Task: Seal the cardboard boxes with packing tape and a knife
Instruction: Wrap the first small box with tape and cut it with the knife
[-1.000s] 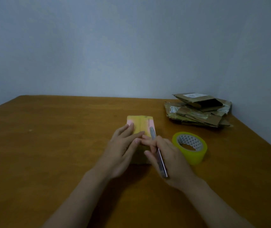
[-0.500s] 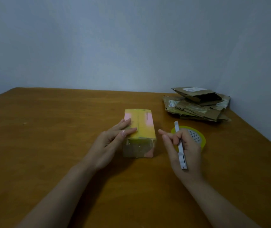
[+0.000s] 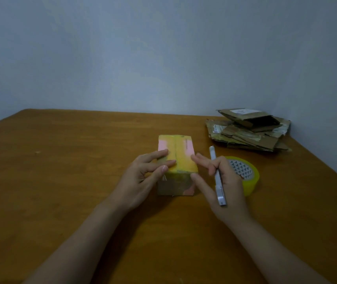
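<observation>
A small cardboard box [image 3: 180, 158] with yellow tape and pink patches on top stands in the middle of the table. My left hand [image 3: 143, 179] rests on its near left top edge, fingers spread over the tape. My right hand [image 3: 222, 185] holds a slim silver knife [image 3: 217, 179] between its fingers, with the index finger and thumb touching the box's right near corner. A roll of yellow packing tape [image 3: 247, 177] lies flat just right of my right hand, partly hidden by it.
A pile of flattened cardboard boxes [image 3: 249, 130] sits at the back right corner against the wall. The brown wooden table [image 3: 61, 181] stretches left, with its right edge running diagonally near the tape roll.
My right hand, knife in it, first pulled away to the right of the box, then came back so its fingers touch the box's right side. My left hand stayed on the box.
</observation>
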